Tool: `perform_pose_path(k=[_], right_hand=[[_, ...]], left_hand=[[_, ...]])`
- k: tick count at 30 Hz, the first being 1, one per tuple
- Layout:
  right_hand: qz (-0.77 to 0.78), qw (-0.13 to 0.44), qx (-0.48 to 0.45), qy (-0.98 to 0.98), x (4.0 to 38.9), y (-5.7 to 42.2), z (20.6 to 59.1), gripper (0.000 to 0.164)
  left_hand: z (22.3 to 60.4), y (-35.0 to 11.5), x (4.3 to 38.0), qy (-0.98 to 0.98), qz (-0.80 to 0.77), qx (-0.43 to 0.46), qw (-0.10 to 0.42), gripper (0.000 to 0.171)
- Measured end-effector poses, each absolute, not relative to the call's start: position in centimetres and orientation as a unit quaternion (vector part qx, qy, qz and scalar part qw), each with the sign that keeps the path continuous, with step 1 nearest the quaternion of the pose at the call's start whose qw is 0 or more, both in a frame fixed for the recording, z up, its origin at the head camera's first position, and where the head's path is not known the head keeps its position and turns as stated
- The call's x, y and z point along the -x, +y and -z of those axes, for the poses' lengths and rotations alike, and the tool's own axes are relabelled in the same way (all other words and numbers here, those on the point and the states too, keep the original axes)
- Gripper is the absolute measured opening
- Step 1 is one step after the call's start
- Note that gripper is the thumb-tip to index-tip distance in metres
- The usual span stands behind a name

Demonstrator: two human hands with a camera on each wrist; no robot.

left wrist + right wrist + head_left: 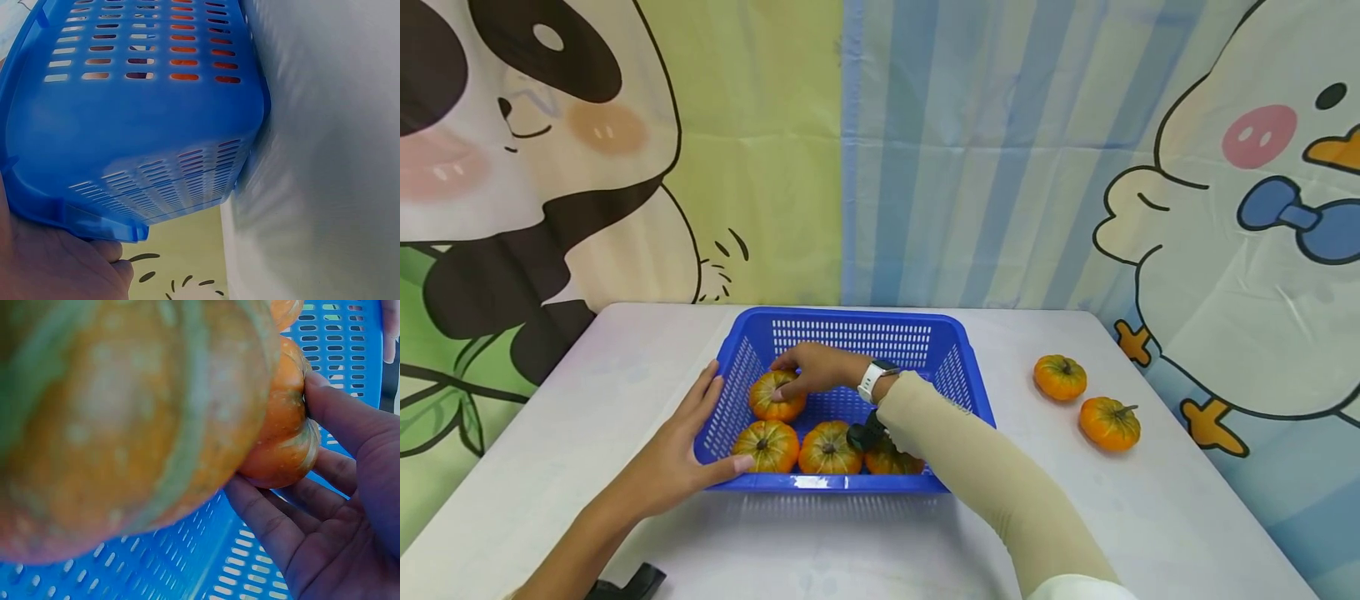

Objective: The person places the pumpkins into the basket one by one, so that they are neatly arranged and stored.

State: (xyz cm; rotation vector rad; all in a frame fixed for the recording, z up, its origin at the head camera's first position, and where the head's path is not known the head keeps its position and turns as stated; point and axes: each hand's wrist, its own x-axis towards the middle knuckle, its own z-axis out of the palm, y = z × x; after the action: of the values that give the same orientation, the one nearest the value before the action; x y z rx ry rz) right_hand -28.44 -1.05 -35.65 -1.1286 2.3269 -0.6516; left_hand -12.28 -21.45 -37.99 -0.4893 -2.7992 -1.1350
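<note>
In the head view my right hand (812, 368) reaches into a blue plastic basket (850, 316) and grips a small orange pumpkin (766, 398) near its left wall. The right wrist view shows thumb and fingers around that pumpkin (284, 440); another pumpkin (125, 425) looms large beside it. Along the basket's front wall sit a left pumpkin (769, 446), a middle pumpkin (829, 450) and a right pumpkin (891, 458), the last partly hidden by my right forearm. My left hand (688, 446) rests at the front-left corner, straight fingers along the left side, thumb over the front rim.
On the white table (1037, 492), right of the basket, lie two more pumpkins, one farther back (1060, 377) and one nearer (1109, 423). A cartoon-printed curtain (970, 150) hangs behind the table. My right wrist wears a white-banded watch (872, 379).
</note>
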Motion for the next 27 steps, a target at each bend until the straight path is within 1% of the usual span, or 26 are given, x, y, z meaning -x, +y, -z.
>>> perform_pose_path(k=[9, 13, 22, 27], right_hand=[[0.214, 0.249, 0.405, 0.854, 28.4, -1.0, 35.5, 0.061], [0.211, 0.238, 0.400, 0.860, 28.5, -0.9, 34.8, 0.067], [0.252, 0.203, 0.426, 0.845, 28.5, -0.9, 33.4, 0.064], [0.256, 0.187, 0.437, 0.841, 28.7, -0.4, 32.7, 0.058]], left_hand=[[38.2, -21.5, 12.4, -0.917, 0.365, 0.157, 0.041, 0.105], [38.1, -21.4, 12.4, -0.918, 0.360, 0.157, 0.045, 0.105], [37.9, -21.4, 12.4, -0.918, 0.361, 0.158, 0.045, 0.105], [38.1, -21.4, 12.4, -0.916, 0.368, 0.157, 0.040, 0.105]])
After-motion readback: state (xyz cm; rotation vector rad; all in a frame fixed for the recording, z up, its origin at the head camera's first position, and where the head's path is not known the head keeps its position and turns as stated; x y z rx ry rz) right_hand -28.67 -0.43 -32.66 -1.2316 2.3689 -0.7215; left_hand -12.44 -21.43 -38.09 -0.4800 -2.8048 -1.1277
